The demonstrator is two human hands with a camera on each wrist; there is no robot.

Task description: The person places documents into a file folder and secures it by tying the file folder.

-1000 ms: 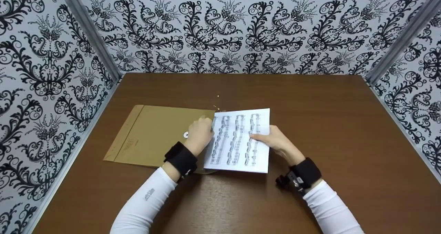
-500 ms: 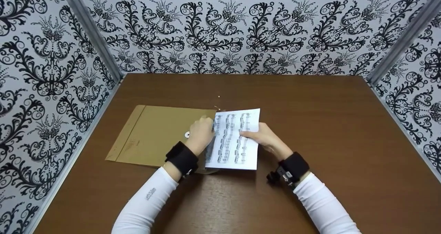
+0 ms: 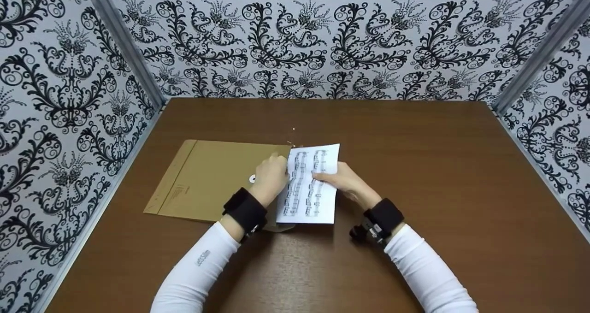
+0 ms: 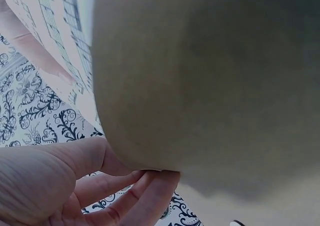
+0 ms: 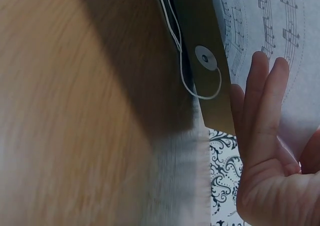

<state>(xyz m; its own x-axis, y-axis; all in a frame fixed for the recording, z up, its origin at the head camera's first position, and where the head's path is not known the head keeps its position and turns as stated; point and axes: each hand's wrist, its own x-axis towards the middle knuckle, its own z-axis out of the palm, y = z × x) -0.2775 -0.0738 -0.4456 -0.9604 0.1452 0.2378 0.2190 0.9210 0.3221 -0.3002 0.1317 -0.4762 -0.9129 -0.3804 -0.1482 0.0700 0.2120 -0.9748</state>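
Note:
A brown paper envelope [image 3: 216, 174] lies left of the table's middle, its mouth facing right. My left hand [image 3: 272, 177] pinches the envelope's edge at the mouth; in the left wrist view the thumb and fingers of the left hand [image 4: 55, 186] hold the curved brown edge from both sides. Sheet music [image 3: 304, 197] sticks out of the mouth, its left part hidden inside. At its right edge my right hand [image 3: 348, 180] grips the sheets, thumb on top. In the right wrist view the right hand's fingers [image 5: 270, 96] lie straight under the sheets, beside the envelope's flap [image 5: 217, 106].
A white disc button [image 5: 205, 58] with a looped white string [image 5: 182, 71] sits on the flap. Another white disc [image 3: 252, 178] shows on the envelope's face. Patterned walls [image 3: 304, 36] enclose the brown table [image 3: 438, 165] at the back and sides.
My right hand has moved left, taking the sheet music further into the envelope, so less of it shows. My left hand has stayed at the envelope's mouth.

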